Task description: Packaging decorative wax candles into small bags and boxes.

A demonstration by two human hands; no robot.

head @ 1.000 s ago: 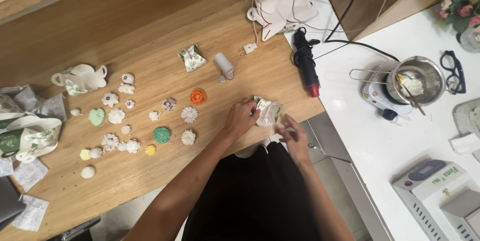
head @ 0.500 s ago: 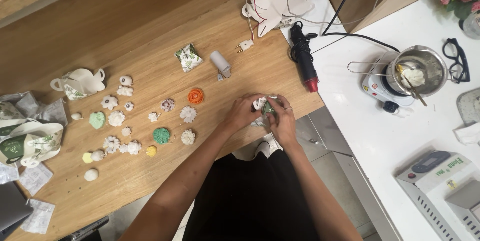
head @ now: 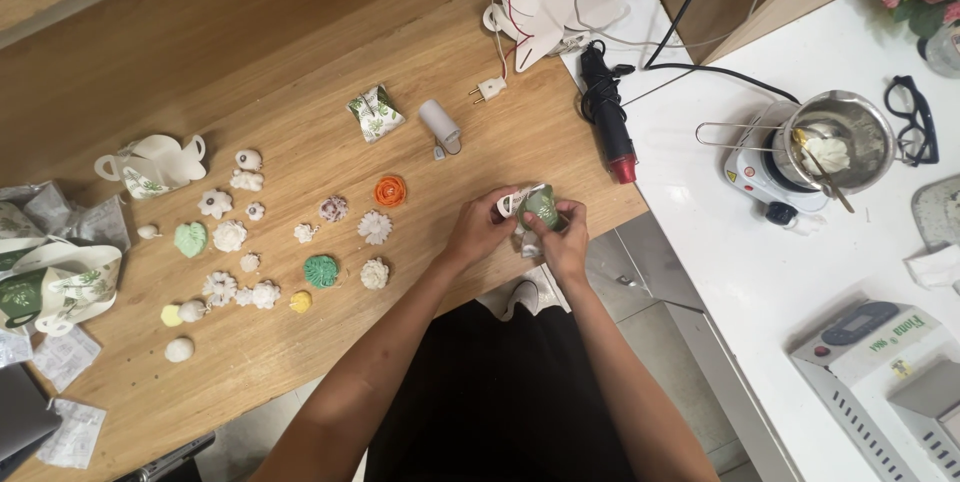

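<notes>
Colours on the pale wood table

Small dark-green piece wrapped in white between both hands. Flower shapes: one orange, one deep green ribbed, one pale mint, two soft yellow, one white-and-mauve speckled, the rest white. White packet printed with green leaves. White paper teapot with green sprig. Black tool, red tip. Black-framed glasses on white counter.

i see a small green piece, rounded and partly wrapped in a clear, white-edged wrapper, held just above the near edge of the wooden bench, pinched between the fingers of my left hand and my right hand.
</notes>
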